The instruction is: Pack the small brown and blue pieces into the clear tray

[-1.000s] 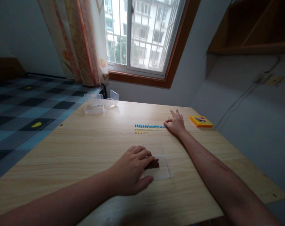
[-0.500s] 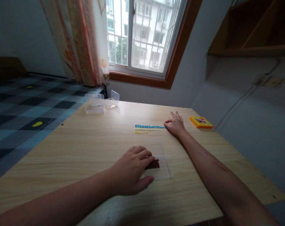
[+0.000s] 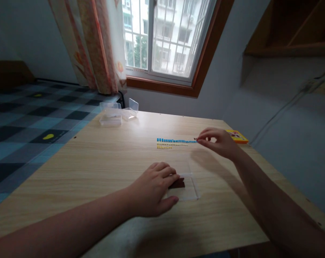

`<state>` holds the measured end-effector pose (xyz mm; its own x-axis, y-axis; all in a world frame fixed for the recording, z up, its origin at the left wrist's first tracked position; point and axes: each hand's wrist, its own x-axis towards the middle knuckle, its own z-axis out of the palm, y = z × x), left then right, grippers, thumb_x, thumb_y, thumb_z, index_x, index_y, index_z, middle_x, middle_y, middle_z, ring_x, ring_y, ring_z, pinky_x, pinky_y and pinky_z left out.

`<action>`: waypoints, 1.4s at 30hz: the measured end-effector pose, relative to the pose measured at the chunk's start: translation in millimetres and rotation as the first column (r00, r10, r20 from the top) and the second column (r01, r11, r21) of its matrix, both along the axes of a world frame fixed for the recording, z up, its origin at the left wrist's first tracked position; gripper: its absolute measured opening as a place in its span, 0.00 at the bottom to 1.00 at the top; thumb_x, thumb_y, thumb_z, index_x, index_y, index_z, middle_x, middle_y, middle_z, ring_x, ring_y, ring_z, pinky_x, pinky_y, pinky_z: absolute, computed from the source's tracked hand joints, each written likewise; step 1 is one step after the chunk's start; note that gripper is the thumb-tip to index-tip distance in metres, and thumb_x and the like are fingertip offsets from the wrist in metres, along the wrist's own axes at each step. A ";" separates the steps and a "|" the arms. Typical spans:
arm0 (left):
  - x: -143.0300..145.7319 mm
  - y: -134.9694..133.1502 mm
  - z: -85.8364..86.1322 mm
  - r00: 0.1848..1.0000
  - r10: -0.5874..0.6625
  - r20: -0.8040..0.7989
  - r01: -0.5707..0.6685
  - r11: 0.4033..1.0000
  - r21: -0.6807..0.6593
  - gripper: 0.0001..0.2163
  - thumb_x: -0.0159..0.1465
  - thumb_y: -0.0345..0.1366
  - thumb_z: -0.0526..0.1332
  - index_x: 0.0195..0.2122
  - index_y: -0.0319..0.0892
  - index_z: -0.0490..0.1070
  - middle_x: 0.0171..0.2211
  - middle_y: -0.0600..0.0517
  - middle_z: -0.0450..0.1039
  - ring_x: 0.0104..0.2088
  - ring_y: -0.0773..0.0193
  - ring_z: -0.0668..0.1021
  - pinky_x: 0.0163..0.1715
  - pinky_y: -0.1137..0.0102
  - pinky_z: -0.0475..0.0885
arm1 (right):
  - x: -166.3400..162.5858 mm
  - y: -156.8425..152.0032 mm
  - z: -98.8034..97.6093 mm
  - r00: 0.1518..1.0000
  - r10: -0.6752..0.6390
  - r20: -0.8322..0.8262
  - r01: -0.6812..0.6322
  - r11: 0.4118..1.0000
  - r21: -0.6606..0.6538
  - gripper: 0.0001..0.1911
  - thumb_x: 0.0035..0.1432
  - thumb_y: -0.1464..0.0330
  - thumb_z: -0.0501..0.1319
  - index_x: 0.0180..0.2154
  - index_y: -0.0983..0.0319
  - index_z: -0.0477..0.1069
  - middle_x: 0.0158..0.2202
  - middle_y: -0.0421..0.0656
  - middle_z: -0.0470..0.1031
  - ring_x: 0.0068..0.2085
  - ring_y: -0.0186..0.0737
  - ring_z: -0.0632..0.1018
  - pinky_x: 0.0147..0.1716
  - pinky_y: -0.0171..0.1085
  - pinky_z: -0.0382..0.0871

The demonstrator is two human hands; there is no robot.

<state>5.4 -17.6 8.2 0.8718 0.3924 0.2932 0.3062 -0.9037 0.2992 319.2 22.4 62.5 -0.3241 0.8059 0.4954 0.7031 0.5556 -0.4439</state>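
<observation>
My left hand [image 3: 158, 188] rests with fingers loosely spread over the left side of an open clear plastic box [image 3: 192, 191]. Inside it lie dark brown strips [image 3: 178, 183], partly covered by my fingers. My right hand [image 3: 217, 142] is raised over the table, its thumb and index finger pinched together at the right end of a row of small blue pieces [image 3: 175, 141]. A tiny dark brown bit [image 3: 195, 138] shows at those fingertips; whether it is held or lies behind them is unclear. Rows of small yellow pieces [image 3: 163, 146] lie just nearer than the blue row.
Clear plastic boxes [image 3: 110, 120] with raised lids stand at the table's far left corner. A yellow-orange box [image 3: 240, 137] lies at the right edge, partly behind my right hand. A bed with a checked cover [image 3: 55, 122] adjoins the wooden table [image 3: 98, 168] on the left.
My right hand has lifted and shifted right and toward me, its fingers now drawn together. A dark brown bit now shows by its fingertips. My left hand stays on the clear box.
</observation>
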 end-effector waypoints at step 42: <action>1.8 0.2 -1.3 1.000 0.005 -0.009 -0.005 1.000 0.017 0.20 0.65 0.46 0.64 0.55 0.40 0.74 0.51 0.44 0.76 0.52 0.46 0.74 0.56 0.52 0.69 | -56.4 -75.3 -17.6 0.844 0.283 0.455 -0.114 0.924 -0.364 0.14 0.68 0.71 0.60 0.30 0.61 0.80 0.31 0.42 0.75 0.33 0.36 0.71 0.34 0.37 0.58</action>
<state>7.2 -17.3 6.9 0.8724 0.3920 0.2918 0.3137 -0.9071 0.2806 262.8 -52.9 44.9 -0.6248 0.7798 -0.0387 0.7629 0.5992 -0.2427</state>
